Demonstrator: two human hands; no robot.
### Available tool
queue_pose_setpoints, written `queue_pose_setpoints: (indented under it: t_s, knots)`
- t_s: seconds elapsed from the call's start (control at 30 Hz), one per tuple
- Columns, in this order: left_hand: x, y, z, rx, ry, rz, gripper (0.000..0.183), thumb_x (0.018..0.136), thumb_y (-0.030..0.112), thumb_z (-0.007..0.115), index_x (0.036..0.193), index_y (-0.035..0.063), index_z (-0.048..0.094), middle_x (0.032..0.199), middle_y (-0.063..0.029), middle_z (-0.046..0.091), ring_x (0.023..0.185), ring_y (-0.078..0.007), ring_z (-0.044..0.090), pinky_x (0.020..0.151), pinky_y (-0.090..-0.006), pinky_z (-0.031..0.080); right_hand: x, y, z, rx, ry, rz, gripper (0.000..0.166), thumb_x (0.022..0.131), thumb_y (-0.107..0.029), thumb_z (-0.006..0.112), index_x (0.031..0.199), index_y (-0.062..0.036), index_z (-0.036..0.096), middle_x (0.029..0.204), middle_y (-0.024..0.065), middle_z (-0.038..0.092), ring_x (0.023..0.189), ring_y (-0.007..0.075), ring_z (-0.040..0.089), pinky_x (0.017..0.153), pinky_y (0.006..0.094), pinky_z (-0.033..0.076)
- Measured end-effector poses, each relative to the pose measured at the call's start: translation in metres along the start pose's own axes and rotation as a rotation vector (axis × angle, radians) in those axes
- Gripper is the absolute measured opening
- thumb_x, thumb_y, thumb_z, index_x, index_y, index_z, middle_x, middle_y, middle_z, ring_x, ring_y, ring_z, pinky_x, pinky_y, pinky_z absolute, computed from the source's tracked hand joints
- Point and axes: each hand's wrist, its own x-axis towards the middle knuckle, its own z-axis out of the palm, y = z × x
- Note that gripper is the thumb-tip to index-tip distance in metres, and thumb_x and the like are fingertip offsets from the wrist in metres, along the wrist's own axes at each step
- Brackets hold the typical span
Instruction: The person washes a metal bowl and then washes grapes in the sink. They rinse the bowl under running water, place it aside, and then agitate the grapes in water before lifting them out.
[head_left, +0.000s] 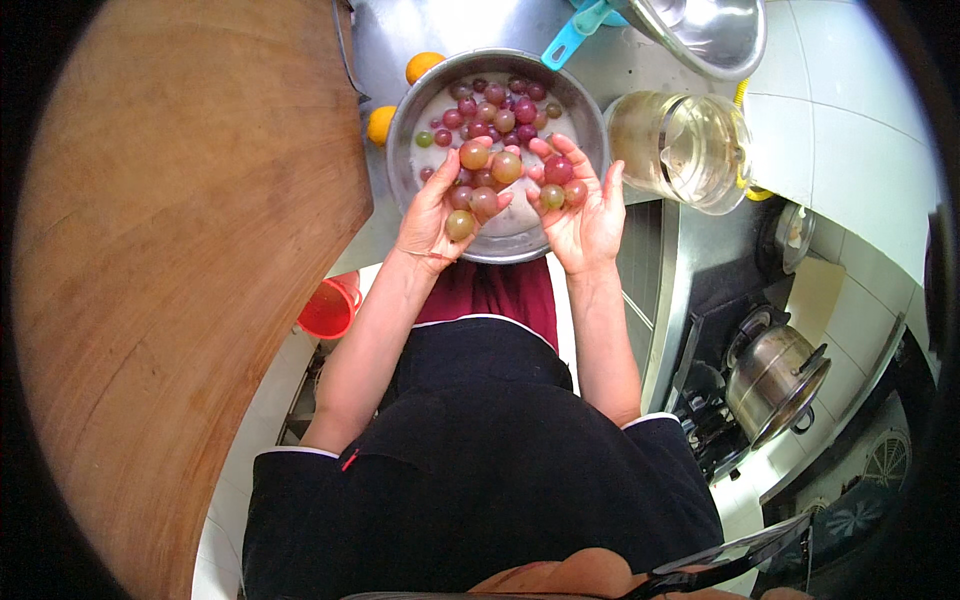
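Both hands are palm up over a round metal basin (600, 105) of cloudy liquid, with many red and greenish grapes (504, 120) inside. In my left hand (435, 214) several large grapes (484, 201) lie on the palm and curled fingers. My right hand (589, 217) cups a few grapes (558, 170), one dark red and two paler. The hands are side by side with a small gap between them. A thin band circles the left wrist.
Two orange fruits (381, 125) sit left of the basin. Right of it stands a glass jug (637, 142) of pale liquid. A turquoise handle (574, 37) and metal bowl (739, 45) are behind. A wooden board (187, 187) fills the left; a steel pot (772, 382) is lower right.
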Motion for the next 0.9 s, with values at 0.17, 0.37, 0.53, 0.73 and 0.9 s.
queue_pose_setpoints:
  t_s: [0.17, 0.37, 0.53, 0.73, 0.9]
  knots:
    - [-0.015, 0.004, 0.028, -0.088, -0.138, -0.023, 0.042, 0.091, 0.032, 0.042, 0.123, 0.0037, 0.041, 0.126, -0.0188, 0.043, 0.112, -0.0251, 0.048, 0.089, -0.0408, 0.045, 0.012, 0.011, -0.028, -0.567, 0.223, -0.129, 0.06, 0.093, -0.049, 0.019, 0.122, -0.0035, 0.046, 0.13, 0.0109, 0.041, 0.12, 0.0216, 0.037, 0.101, 0.0349, 0.025]
    - [-0.021, 0.004, 0.045, -0.158, -0.207, -0.039, 0.042, 0.091, 0.03, 0.042, 0.122, 0.0012, 0.041, 0.127, -0.0205, 0.042, 0.111, -0.0272, 0.049, 0.087, -0.038, 0.047, -0.009, 0.007, 0.036, -1.145, -0.063, -0.69, 0.046, 0.088, -0.029, 0.05, 0.124, -0.001, 0.045, 0.132, 0.0147, 0.038, 0.126, 0.0243, 0.032, 0.104, 0.0365, 0.021]
    - [-0.025, -0.001, 0.059, -0.108, -0.05, 0.018, 0.043, 0.092, 0.03, 0.042, 0.123, 0.0013, 0.039, 0.128, -0.0199, 0.041, 0.113, -0.0275, 0.047, 0.09, -0.039, 0.045, -0.008, 0.011, 0.041, -0.837, -0.105, -0.454, 0.04, 0.085, -0.027, 0.055, 0.116, -0.0028, 0.051, 0.129, 0.0155, 0.042, 0.119, 0.023, 0.04, 0.1, 0.0351, 0.029]
    - [-0.019, 0.002, 0.04, 0.018, -0.048, 0.134, 0.038, 0.092, 0.029, 0.042, 0.12, 0.0036, 0.044, 0.116, -0.0162, 0.052, 0.108, -0.0262, 0.051, 0.086, -0.0387, 0.046, -0.005, 0.008, 0.042, -0.391, -0.026, -0.388, 0.038, 0.09, -0.031, 0.047, 0.117, -0.0055, 0.043, 0.122, 0.0153, 0.047, 0.096, 0.021, 0.056, 0.081, 0.0346, 0.046]
    - [0.016, -0.001, -0.032, 0.307, 0.19, 0.151, 0.03, 0.089, 0.026, 0.049, 0.111, 0.0055, 0.051, 0.1, -0.0112, 0.059, 0.089, -0.02, 0.058, 0.078, -0.0343, 0.049, -0.006, -0.004, 0.033, -0.046, -0.142, -0.104, 0.031, 0.093, -0.033, 0.036, 0.109, -0.007, 0.045, 0.088, 0.0077, 0.048, 0.066, 0.0134, 0.046, 0.061, 0.0272, 0.04]
